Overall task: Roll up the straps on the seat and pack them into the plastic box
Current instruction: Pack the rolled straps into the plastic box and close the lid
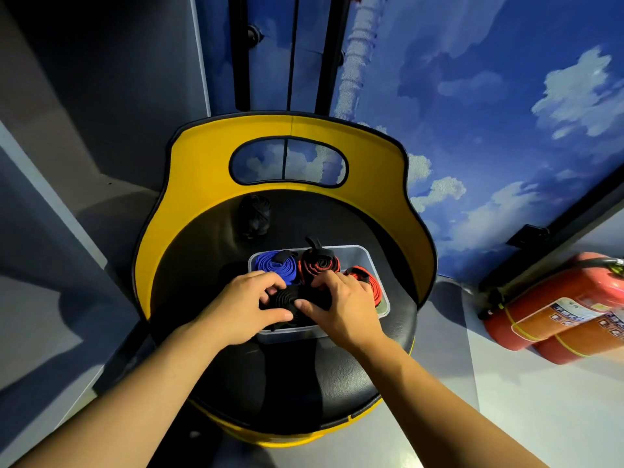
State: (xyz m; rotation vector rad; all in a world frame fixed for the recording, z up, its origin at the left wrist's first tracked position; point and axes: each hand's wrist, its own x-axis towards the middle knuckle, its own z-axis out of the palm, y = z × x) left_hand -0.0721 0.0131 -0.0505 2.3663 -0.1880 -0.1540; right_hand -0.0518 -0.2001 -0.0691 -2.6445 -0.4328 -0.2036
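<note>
A clear plastic box (358, 253) sits on the black round seat (304, 376). Inside it lie a rolled blue strap (275, 267), a rolled red-and-black strap (319, 263) and another red-and-black roll (369, 282) at the right. Both hands hold a rolled black strap (292, 300) over the box's near side. My left hand (243, 309) grips it from the left with thumb and fingers, and my right hand (341, 309) grips it from the right. A further black strap bundle (255, 214) lies at the back of the seat, outside the box.
The seat has a yellow curved backrest (202, 170) with an oval cut-out. Two red fire extinguishers (567, 309) lie on the floor at the right. A wall with painted sky and clouds (489, 96) stands behind, and grey panels (50, 163) close in on the left.
</note>
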